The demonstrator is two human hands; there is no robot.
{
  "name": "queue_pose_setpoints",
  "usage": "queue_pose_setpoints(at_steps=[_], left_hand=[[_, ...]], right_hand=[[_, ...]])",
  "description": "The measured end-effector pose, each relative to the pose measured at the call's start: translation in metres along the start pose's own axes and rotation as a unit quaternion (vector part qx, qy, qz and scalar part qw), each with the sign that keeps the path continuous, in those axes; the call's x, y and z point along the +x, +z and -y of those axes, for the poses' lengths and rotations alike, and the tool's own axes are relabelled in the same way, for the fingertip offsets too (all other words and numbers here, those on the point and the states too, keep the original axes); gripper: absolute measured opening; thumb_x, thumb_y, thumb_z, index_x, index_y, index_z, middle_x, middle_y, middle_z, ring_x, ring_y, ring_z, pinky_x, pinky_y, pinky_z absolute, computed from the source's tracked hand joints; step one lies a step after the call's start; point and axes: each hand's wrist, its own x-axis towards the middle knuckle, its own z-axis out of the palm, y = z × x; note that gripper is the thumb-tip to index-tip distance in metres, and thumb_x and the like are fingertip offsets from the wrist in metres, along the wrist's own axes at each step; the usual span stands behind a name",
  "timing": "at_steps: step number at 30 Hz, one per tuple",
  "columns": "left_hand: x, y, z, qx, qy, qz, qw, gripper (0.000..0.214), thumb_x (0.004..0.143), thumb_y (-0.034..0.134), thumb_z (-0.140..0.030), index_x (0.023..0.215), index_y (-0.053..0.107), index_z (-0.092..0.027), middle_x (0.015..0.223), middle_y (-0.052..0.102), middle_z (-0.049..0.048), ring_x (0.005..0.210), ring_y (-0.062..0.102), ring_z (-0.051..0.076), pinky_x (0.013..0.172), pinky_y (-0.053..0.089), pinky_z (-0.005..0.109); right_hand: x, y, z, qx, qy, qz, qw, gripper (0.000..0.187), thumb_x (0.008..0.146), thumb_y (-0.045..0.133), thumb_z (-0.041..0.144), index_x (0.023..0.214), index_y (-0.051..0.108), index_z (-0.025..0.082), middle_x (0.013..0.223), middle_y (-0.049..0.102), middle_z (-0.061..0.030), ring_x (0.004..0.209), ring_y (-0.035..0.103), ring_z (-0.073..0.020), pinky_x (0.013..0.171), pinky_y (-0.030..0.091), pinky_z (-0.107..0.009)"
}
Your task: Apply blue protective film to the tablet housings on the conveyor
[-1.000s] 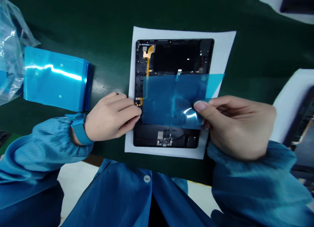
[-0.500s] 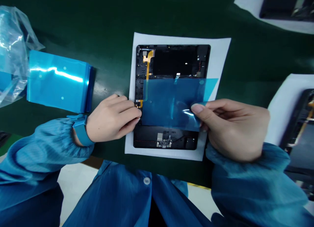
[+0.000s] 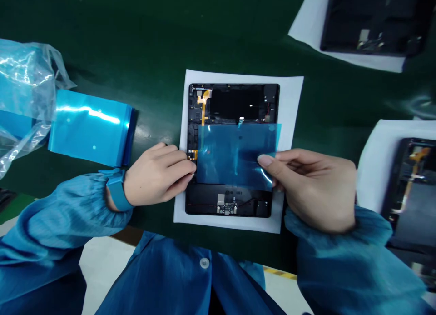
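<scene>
An opened black tablet housing (image 3: 231, 206) with an orange flex cable lies on a white sheet (image 3: 291, 106) on the green table. A translucent blue film (image 3: 235, 153) covers the housing's middle. My left hand (image 3: 155, 174) pinches the film's left edge against the housing, fingers closed. My right hand (image 3: 313, 187) pinches the film's right edge between thumb and fingers, where the film curls up slightly.
A stack of blue films (image 3: 90, 126) lies at the left beside a clear plastic bag (image 3: 23, 87). Two more housings on white sheets sit at the top right (image 3: 368, 24) and at the right edge (image 3: 412, 187). My blue sleeves fill the foreground.
My right hand has shifted left, bringing the film's right edge in line with the housing so it lies flatter. The left hand has stayed put. The view has tilted, showing more of the far table.
</scene>
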Motion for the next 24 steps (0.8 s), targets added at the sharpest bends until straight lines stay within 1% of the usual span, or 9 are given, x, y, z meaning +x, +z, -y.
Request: queue_pose_setpoints(at_steps=[3,7,10,13,15,17,20,22,24], left_hand=[[0.0,0.0,0.0,-0.001,0.0,0.002,1.0,0.01,0.1,0.056,-0.02,0.097,0.064,-0.015,0.084,0.067,0.0028,0.071,0.054,0.016,0.061,0.038,0.03],[-0.001,-0.001,0.001,0.0,-0.001,0.004,1.0,0.009,0.1,0.056,-0.019,0.097,0.064,-0.015,0.085,0.067,0.003,0.073,0.055,0.016,0.061,0.04,0.031],[0.0,-0.003,-0.001,0.009,-0.005,0.002,1.0,0.015,0.1,0.057,-0.021,0.108,0.066,-0.012,0.09,0.067,0.0056,0.077,0.058,0.018,0.065,0.045,0.031],[0.007,-0.006,-0.007,0.071,0.004,0.004,0.997,0.026,0.102,0.055,-0.025,0.12,0.067,-0.012,0.094,0.066,0.0086,0.08,0.058,0.021,0.066,0.047,0.034],[0.015,-0.007,-0.011,0.124,0.018,0.018,0.992,0.025,0.103,0.052,-0.023,0.118,0.07,-0.014,0.094,0.066,0.009,0.082,0.057,0.023,0.065,0.044,0.036],[0.024,-0.005,-0.014,0.158,0.026,0.043,0.986,0.028,0.102,0.048,-0.017,0.118,0.071,-0.015,0.097,0.066,0.0094,0.086,0.058,0.024,0.067,0.043,0.037],[0.036,0.0,-0.018,0.177,0.029,0.094,0.979,0.037,0.102,0.044,-0.012,0.131,0.066,-0.015,0.104,0.066,0.0111,0.092,0.059,0.025,0.073,0.045,0.038],[0.044,0.001,-0.019,0.177,0.032,0.13,0.975,0.042,0.101,0.043,-0.013,0.14,0.061,-0.016,0.107,0.066,0.0124,0.095,0.061,0.027,0.077,0.047,0.039],[0.05,0.001,-0.022,0.184,0.033,0.158,0.97,0.046,0.101,0.041,-0.013,0.144,0.058,-0.017,0.108,0.067,0.0132,0.096,0.064,0.028,0.08,0.048,0.041]], right_hand=[[0.0,0.001,0.002,0.006,0.001,0.001,1.0,0.022,0.069,0.09,0.04,0.074,0.08,0.022,0.055,0.065,0.0021,0.041,0.053,-0.0096,0.039,0.045,-0.022],[0.0,0.003,0.007,0.015,-0.002,0.004,1.0,0.02,0.068,0.09,0.035,0.077,0.08,0.02,0.057,0.067,0.0012,0.042,0.054,-0.0101,0.039,0.048,-0.023],[-0.001,0.005,0.012,0.0,-0.017,-0.008,1.0,0.021,0.068,0.088,0.035,0.077,0.079,0.019,0.059,0.068,0.0007,0.044,0.056,-0.0114,0.044,0.054,-0.026],[-0.002,0.006,0.014,-0.029,-0.042,-0.007,0.999,0.019,0.071,0.086,0.035,0.079,0.079,0.02,0.064,0.071,0.0004,0.051,0.062,-0.0134,0.053,0.058,-0.029],[-0.002,0.006,0.014,-0.05,-0.056,0.001,0.997,0.018,0.073,0.084,0.036,0.081,0.078,0.021,0.067,0.072,0.0006,0.055,0.064,-0.0139,0.056,0.058,-0.03],[-0.002,0.006,0.014,-0.083,-0.076,0.005,0.994,0.019,0.075,0.083,0.038,0.083,0.077,0.021,0.069,0.072,0.0002,0.057,0.065,-0.0149,0.058,0.056,-0.031],[-0.002,0.006,0.015,-0.185,-0.132,-0.001,0.974,0.023,0.084,0.075,0.043,0.082,0.076,0.02,0.068,0.071,-0.0018,0.062,0.068,-0.0187,0.064,0.053,-0.034],[-0.003,0.006,0.018,-0.267,-0.171,-0.007,0.948,0.031,0.092,0.065,0.046,0.081,0.076,0.019,0.065,0.069,-0.0044,0.064,0.068,-0.0214,0.065,0.049,-0.034],[-0.004,0.005,0.022,-0.321,-0.196,-0.015,0.926,0.038,0.097,0.056,0.046,0.082,0.077,0.018,0.065,0.068,-0.0069,0.065,0.067,-0.0226,0.064,0.044,-0.033]])
